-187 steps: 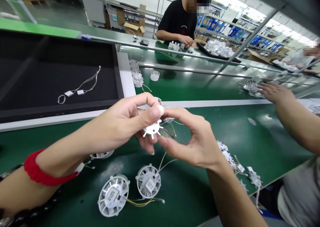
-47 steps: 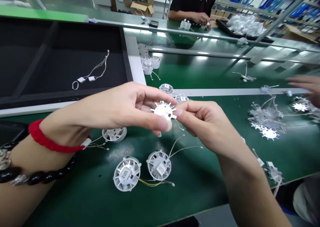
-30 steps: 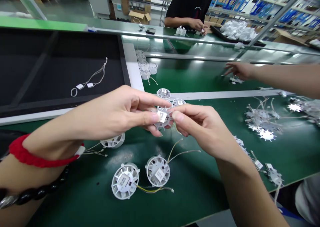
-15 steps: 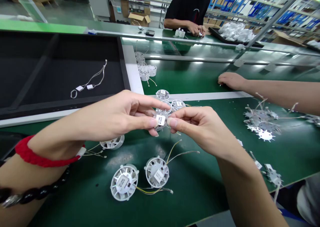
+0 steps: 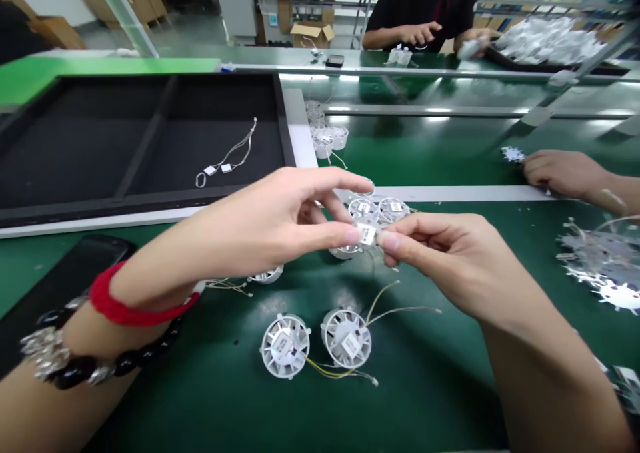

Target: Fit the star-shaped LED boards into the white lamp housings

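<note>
While both hands' grips pinch it, small white finned housing (image 5: 361, 234), squarish chip on top.

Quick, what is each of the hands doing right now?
Left hand: closed, pinching the small white finned part.
Right hand: closed, pinching the same part from the other side.

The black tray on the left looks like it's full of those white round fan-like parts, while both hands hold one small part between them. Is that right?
Not quite. In the head view the black tray holds only a thin wire piece with small white tags; the white round parts lie on the green table. The rest holds: the left hand and right hand pinch one small white part between them.
</note>
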Available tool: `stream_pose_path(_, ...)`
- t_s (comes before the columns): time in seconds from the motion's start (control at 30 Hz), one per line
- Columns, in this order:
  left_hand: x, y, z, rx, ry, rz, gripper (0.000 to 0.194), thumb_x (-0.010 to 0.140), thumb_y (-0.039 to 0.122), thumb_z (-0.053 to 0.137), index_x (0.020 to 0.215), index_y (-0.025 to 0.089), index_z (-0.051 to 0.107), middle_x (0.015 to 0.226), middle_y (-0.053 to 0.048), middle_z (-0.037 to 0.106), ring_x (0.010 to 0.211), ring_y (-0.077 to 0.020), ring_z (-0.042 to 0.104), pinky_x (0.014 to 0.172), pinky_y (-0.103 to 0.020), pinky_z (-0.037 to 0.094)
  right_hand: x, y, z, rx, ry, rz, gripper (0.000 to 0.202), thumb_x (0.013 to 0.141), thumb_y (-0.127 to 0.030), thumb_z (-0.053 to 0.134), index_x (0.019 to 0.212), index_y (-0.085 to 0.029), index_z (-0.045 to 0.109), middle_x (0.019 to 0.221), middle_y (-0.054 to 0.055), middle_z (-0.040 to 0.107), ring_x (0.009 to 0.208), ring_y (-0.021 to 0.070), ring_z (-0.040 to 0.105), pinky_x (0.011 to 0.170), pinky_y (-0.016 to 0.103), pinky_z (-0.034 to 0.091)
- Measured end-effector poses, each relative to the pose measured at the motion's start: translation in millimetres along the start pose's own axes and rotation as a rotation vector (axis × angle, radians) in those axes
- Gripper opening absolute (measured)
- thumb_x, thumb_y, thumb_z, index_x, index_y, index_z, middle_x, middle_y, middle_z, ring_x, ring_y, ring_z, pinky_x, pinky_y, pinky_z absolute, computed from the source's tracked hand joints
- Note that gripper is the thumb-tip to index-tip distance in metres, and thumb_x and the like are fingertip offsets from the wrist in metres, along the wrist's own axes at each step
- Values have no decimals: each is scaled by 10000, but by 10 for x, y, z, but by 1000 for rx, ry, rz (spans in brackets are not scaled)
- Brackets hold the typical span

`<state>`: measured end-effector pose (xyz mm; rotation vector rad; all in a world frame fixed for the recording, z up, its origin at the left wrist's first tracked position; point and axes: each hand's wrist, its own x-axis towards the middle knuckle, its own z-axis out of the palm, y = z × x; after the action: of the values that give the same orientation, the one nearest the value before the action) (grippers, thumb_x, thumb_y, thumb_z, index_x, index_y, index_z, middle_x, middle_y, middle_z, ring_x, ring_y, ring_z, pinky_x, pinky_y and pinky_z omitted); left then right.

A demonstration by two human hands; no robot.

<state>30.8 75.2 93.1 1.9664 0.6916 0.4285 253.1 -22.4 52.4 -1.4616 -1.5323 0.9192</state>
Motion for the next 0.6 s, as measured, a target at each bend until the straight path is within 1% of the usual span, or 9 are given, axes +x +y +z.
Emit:
stream_pose_path(0.1, -213, -150, -170, 315, 98, -2, 295, 973, 458, 703, 1138, 228, 788, 888, -14, 804, 732, -179, 709, 599, -232, 476, -1, 26, -32, -34, 56, -29, 362, 895, -460, 798, 636, -214, 737, 602, -5, 670, 509, 103, 509, 456, 240, 359)
stream_pose_path(0.17, -401, -320, -272, 560, 51, 66, 267, 1038, 412, 604, 1101, 227, 787, 1005, -44, 810, 852, -211, 741, 701, -254, 500, -8, 33, -38, -59, 83, -51, 343, 912, -434, 775, 644, -222, 741, 621, 0, 680, 510, 109, 521, 452, 249, 357)
stream_pose_path(0.2, -497, -408, -309, 682, -8, 81, 279, 1060, 338, 539, 1183, 228, 764, 1131, -69, 796, 948, -244, 749, 768, -283, 519, -14, 30, -35, -67, 88, -58, 333, 920, -427, 763, 655, -226, 748, 637, 6, 691, 526, 119, 543, 461, 254, 371)
stream_pose_path(0.27, -673, -556, -349, 912, -133, 150, 468, 996, 117, 401, 1336, 244, 696, 1341, -116, 716, 1048, -303, 735, 778, -347, 542, -25, 11, -23, -73, 78, -54, 319, 931, -429, 741, 679, -234, 757, 673, 16, 713, 570, 143, 590, 490, 265, 410)
stream_pose_path(0.33, -797, -643, -346, 1062, -223, 231, 671, 877, -5, 334, 1414, 258, 636, 1429, -149, 654, 1068, -341, 731, 733, -384, 559, -33, -16, -7, -73, 55, -32, 315, 940, -429, 721, 692, -238, 752, 693, 19, 721, 597, 155, 610, 512, 272, 432)
stream_pose_path(0.4, -851, -671, -315, 1103, -269, 255, 662, 895, -4, 327, 1437, 258, 603, 1441, -170, 629, 1012, -334, 747, 680, -378, 567, -36, -37, 10, -69, 34, -27, 304, 944, -414, 714, 696, -240, 745, 696, 13, 717, 605, 151, 608, 519, 270, 430)
stream_pose_path(0.47, -840, -662, -268, 1069, -292, 228, 527, 993, 85, 376, 1447, 261, 578, 1403, -172, 622, 858, -276, 754, 609, -347, 557, -34, -43, 28, -54, 20, -37, 285, 946, -387, 715, 703, -241, 744, 691, 5, 708, 603, 140, 595, 516, 263, 412)
stream_pose_path(0.53, -782, -642, -206, 1029, -300, 208, 428, 1032, 174, 479, 1440, 267, 568, 1311, -145, 629, 721, -220, 720, 560, -326, 536, -29, -34, 52, -24, -7, -35, 264, 953, -365, 713, 724, -240, 750, 706, 0, 706, 613, 131, 587, 522, 258, 403)
stream_pose_path(0.6, -698, -627, -126, 1032, -267, 218, 392, 1008, 210, 596, 1397, 249, 588, 1189, -110, 636, 665, -206, 684, 551, -328, 519, -18, -15, 86, 23, -71, 0, 239, 958, -361, 713, 761, -235, 763, 728, -1, 705, 622, 125, 569, 529, 257, 398)
